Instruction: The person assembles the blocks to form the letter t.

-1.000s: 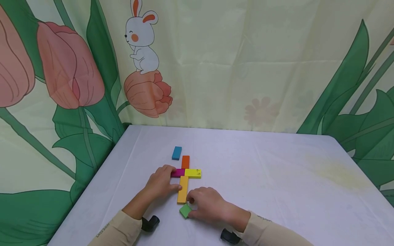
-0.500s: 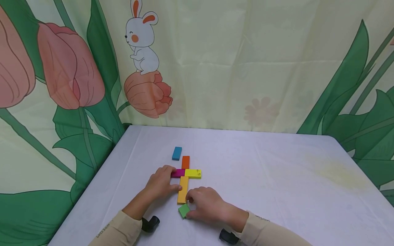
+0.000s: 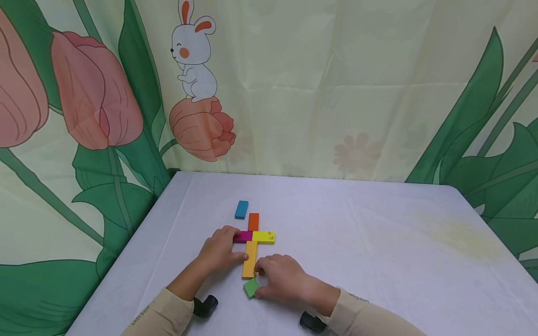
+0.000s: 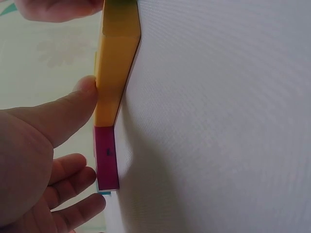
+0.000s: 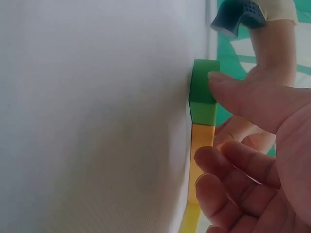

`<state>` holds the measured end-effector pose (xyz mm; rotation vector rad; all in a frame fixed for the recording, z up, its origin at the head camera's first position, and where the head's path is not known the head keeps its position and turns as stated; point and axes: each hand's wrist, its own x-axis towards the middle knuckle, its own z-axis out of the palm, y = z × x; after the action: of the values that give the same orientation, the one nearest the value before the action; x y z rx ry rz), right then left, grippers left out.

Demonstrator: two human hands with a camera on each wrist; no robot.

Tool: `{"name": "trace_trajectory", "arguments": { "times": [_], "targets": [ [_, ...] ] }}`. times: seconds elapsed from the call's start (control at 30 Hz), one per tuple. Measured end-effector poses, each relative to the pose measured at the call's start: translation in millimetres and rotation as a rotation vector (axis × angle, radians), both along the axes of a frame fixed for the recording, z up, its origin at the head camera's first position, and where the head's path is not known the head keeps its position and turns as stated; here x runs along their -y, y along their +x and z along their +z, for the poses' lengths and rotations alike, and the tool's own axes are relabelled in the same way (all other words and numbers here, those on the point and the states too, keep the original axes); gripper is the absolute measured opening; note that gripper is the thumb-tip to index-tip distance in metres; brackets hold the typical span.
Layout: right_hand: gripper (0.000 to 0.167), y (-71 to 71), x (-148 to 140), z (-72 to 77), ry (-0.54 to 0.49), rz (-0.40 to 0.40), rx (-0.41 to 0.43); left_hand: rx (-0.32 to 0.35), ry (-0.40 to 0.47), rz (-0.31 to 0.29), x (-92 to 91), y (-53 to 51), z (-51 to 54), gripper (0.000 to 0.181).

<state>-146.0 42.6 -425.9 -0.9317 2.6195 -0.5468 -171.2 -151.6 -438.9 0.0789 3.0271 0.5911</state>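
Observation:
Wooden-looking coloured blocks lie flat in a cross on the white table. My left hand [image 3: 218, 249] rests with its thumb on the long amber block [image 3: 250, 263] and its fingertips at the magenta block [image 3: 244, 237]. A yellow block [image 3: 263, 237] adjoins the magenta one, and an orange-red block [image 3: 253, 221] sits above them. My right hand [image 3: 283, 280] touches the turned green block [image 5: 204, 87] with its thumb tip, at the near end of the amber block. Its other fingers bend loosely beside the amber block without gripping the green one.
A blue block [image 3: 241, 210] lies apart, behind and left of the orange-red one. Black wrist devices [image 3: 205, 306] sit under both sleeves. White cloth [image 3: 357, 261] covers the table, and a printed curtain [image 3: 294, 93] hangs behind its far edge.
The green block has shifted slightly left and turned a little under my right hand, mostly in the first half second. My left hand and the other blocks stay put.

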Motion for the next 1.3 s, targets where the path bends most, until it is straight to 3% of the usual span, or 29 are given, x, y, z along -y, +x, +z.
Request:
{"name": "trace_trajectory", "arguments": {
  "times": [0.63, 1.07, 1.3],
  "targets": [
    [0.048, -11.2, -5.6, 1.6, -0.015, -0.015, 0.014, 0.002, 0.001, -0.006, 0.6, 0.4, 0.0, 0.07],
    [0.046, -42.2, -12.7, 6.8, -0.096, -0.048, -0.086, 0.007, 0.013, -0.012, 1.3, -0.7, 0.1, 0.07],
    [0.048, -60.3, -7.4, 6.4, -0.144, -0.07, -0.086, 0.009, 0.018, -0.018, 1.7, -1.3, -0.6, 0.07]
  ]
}}
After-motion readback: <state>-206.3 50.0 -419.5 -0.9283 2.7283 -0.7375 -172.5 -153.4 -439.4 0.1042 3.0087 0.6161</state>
